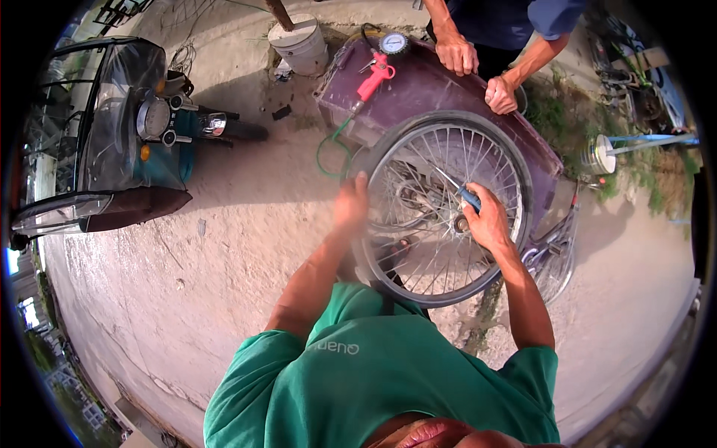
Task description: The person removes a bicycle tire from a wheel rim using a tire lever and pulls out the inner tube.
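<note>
A spoked bicycle wheel with a dark tyre stands tilted in front of me. My left hand grips the tyre at its left edge, a little blurred by motion. Over the spokes near the hub, my right hand is closed round the blue handle of a screwdriver. Its thin metal shaft points up and to the left across the spokes. Behind the wheel, a red tyre inflator with a round gauge and green hose lies on a purple metal box.
Another person's hands rest on the box's far edge. A motor tricycle with a plastic windshield stands at left. A white bucket sits behind the box, a small can at right. Metal bicycle parts lie beside my right arm.
</note>
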